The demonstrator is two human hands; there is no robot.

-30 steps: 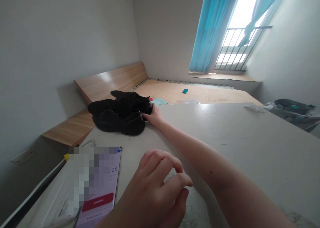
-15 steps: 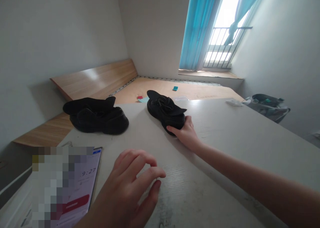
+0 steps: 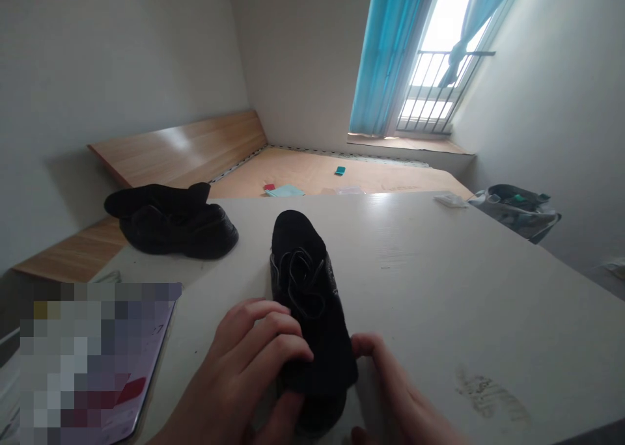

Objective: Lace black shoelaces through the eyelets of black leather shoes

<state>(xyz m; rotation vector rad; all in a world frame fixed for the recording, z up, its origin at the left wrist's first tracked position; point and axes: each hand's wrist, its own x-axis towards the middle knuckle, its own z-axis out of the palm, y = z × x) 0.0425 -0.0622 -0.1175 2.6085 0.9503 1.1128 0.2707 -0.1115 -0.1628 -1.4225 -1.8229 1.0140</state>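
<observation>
I'm clasping the black shoe at bottom centre of the table, my left hand wrapped over one side and my right hand cupping the other. I'm watching for a loose right-hand hold letting it tip off the near edge.

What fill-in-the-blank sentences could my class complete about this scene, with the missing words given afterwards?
The left hand and right hand hold one black lace-up shoe, whose ____ face upward.
A second black shoe lies on the pale table, to the ____ of the held shoe.
The curtain beside the railed window is ____.

Missing words: laces; left; blue.
</observation>
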